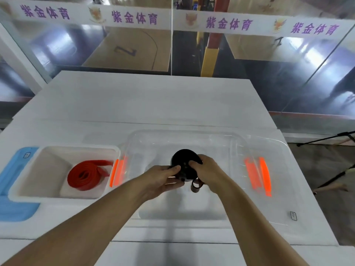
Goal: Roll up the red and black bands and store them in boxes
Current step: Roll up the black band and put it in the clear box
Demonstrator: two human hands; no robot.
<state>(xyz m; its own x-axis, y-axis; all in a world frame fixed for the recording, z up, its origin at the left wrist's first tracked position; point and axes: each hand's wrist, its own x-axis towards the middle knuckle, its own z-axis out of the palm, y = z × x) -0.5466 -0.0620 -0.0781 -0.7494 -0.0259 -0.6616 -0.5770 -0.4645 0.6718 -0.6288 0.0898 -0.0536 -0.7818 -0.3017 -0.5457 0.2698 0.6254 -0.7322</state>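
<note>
A black band [182, 160], wound into a tight roll, sits between both my hands above the clear plastic box [221, 139]. My left hand [163, 178] grips its left side and my right hand [206, 170] grips its right side. A short loose end of the band hangs below my right hand. The red band [86, 175], loosely coiled, lies inside the white box [25, 181] on the left.
A blue lid [13, 208] lies under and left of the white box. Orange latches [258, 175] mark the clear box's right end. A clear lid [278, 208] rests under it. Behind the white table [146, 100] stands a glass wall. A tripod leg stands on the floor at right.
</note>
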